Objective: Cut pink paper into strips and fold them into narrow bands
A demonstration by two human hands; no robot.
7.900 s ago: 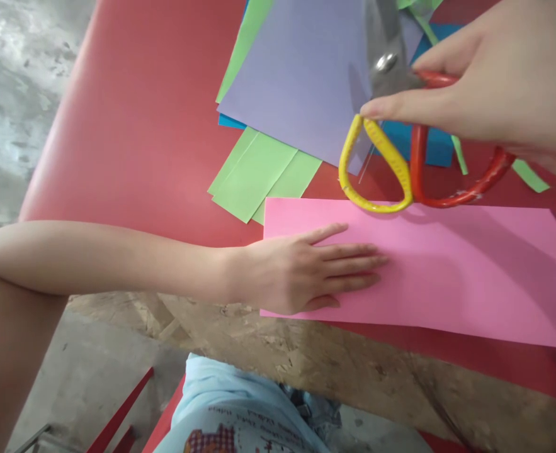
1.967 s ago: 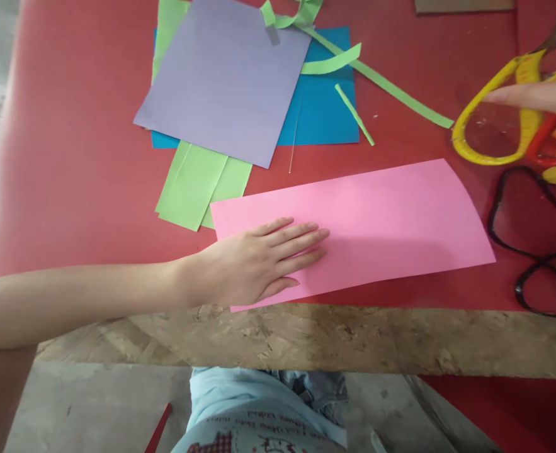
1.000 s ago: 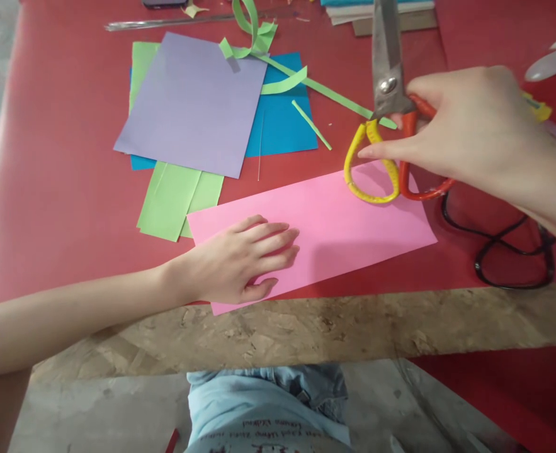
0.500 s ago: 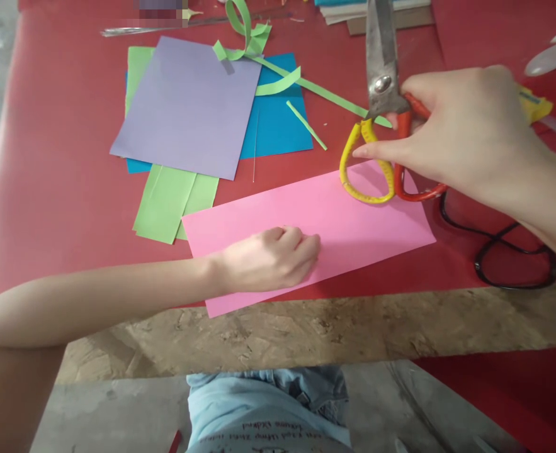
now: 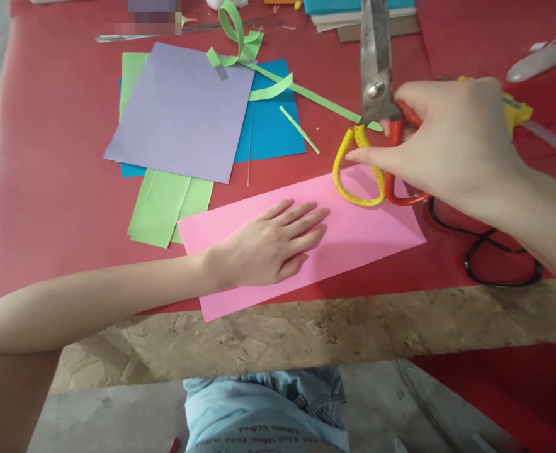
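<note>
A long pink paper sheet (image 5: 353,236) lies near the front edge of the red table (image 5: 60,176). My left hand (image 5: 271,245) rests flat on its left part with the fingers stretched out. My right hand (image 5: 452,138) hovers over the sheet's right end, wrapped round the handles of large scissors (image 5: 374,107). One handle loop is yellow, the other red, and the metal blades point away from me.
A purple sheet (image 5: 183,110) lies on a blue sheet (image 5: 272,129), with green sheets (image 5: 164,207) and several green strips (image 5: 315,97) around them. A black cable (image 5: 499,255) loops at the right. A paper stack (image 5: 334,12) sits at the back. The table's chipboard edge (image 5: 329,327) runs along the front.
My left hand was curled into a loose fist on the pink sheet half a second ago and now lies flat again. The scissors have shifted slightly left and down.
</note>
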